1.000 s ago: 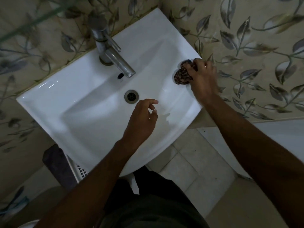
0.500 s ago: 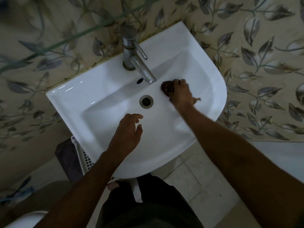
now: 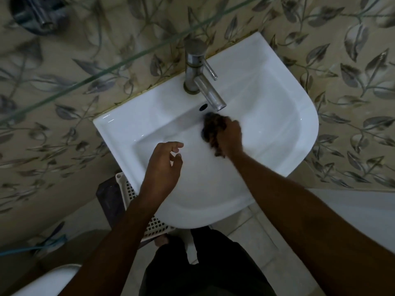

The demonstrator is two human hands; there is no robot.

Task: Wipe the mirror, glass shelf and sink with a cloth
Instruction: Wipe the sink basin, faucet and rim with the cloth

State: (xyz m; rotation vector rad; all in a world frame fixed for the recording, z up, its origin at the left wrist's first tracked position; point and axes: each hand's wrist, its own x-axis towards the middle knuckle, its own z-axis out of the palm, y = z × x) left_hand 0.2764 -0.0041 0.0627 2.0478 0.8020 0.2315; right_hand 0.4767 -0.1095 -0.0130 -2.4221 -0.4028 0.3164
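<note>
At 10 o'clock, a round metal wall fitting [image 3: 36, 13] on leaf-patterned tiles [image 3: 64, 129]. Crossing from 9 o'clock up toward 1 o'clock, the green edge of the glass shelf [image 3: 111, 68], blurred, above the basin. At 7 o'clock, a curved white rim [image 3: 53, 276] cut off by the frame; nearby, a blue hose [image 3: 32, 247] on the floor. Under the basin's lower left edge, a white perforated basket [image 3: 136, 199] beside a dark block [image 3: 108, 199]. In the centre, the white sink [image 3: 277, 133], fixed to the wall, bowl facing up. Over the bowl's near slope, the left hand [image 3: 164, 165], holding nothing, fingers loosely curled with thumb and forefinger apart, not plainly touching the porcelain. At 12 o'clock, the steel tap [image 3: 198, 69], spout slanting down toward 5 o'clock, with a dark overflow hole [image 3: 203, 107] just beside the spout tip. Just below that tip, the cloth [image 3: 213, 124], dark and patterned, bunched and pressed to the bottom of the bowl over the drain area. On it, the right hand [image 3: 229, 138], fingers curled round the bunched fabric, motion-blurred, a scrap of fabric trailing out by the wrist. At 6 o'clock, dark trousers [image 3: 203, 265] and a bare foot [image 3: 162, 240] on pale floor tiles [image 3: 252, 229]. At 3 o'clock, more leaf tiles running to the frame edge.
</note>
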